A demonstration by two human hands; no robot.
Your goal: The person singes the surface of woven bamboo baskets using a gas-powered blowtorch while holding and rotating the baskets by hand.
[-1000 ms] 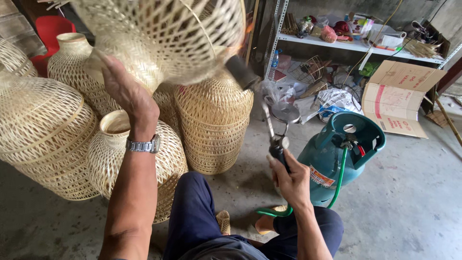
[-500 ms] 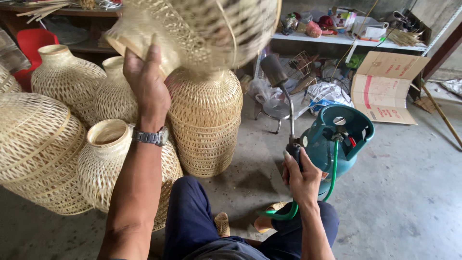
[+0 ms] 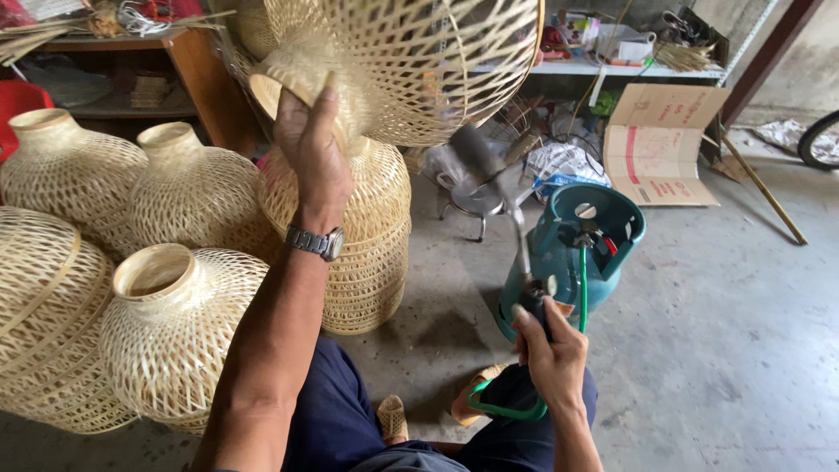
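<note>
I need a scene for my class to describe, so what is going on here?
A seated person's left hand holds a pale woven bamboo lampshade up by its neck. The right hand grips a metal gas torch, aimed up at it and fed by a green hose from a teal gas cylinder. More woven shades stand left.

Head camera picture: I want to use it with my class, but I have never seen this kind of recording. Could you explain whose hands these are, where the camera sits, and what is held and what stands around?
There is no machine here. A person wears the camera on the head, so you look down at their own arms and knees. The left hand, with a wristwatch, holds a woven bamboo shade up by its narrow neck. The right hand has a closed grip on the handle of a gas torch, whose metal tube points up toward the shade. A green hose leads to a teal gas cylinder on the concrete floor. More woven shades stand at the left, and a cardboard box lies behind.
</note>
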